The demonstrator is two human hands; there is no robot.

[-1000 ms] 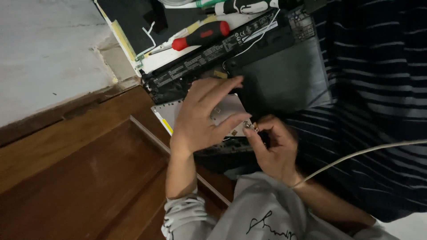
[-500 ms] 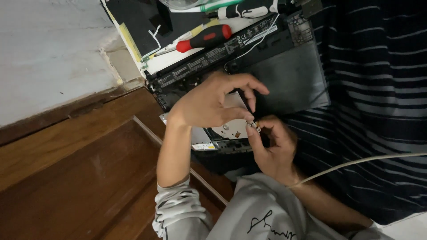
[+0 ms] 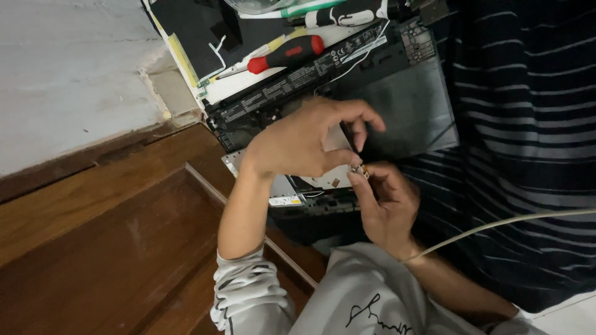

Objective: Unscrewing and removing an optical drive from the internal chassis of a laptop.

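Observation:
An opened black laptop (image 3: 403, 102) lies bottom-up with its inner parts bare. A silver flat drive (image 3: 277, 186) sits at its near edge. My left hand (image 3: 298, 142) hovers over the drive with curled fingers, and its thumb and forefinger pinch a small shiny metal part (image 3: 360, 169). My right hand (image 3: 386, 208) comes from below and pinches the same part with its fingertips. Both hands meet just right of the drive.
A red-and-black screwdriver (image 3: 288, 54) lies on the laptop's far side, with a black-and-white tool (image 3: 347, 15) behind it. A white cable (image 3: 503, 222) runs off to the right over dark striped cloth (image 3: 534, 136). Brown wood panelling (image 3: 93, 248) and a grey concrete surface (image 3: 62, 74) are at left.
My left hand lifted from lying flat on the drive and curled its fingers toward the small part. The right hand stayed in place, pinching.

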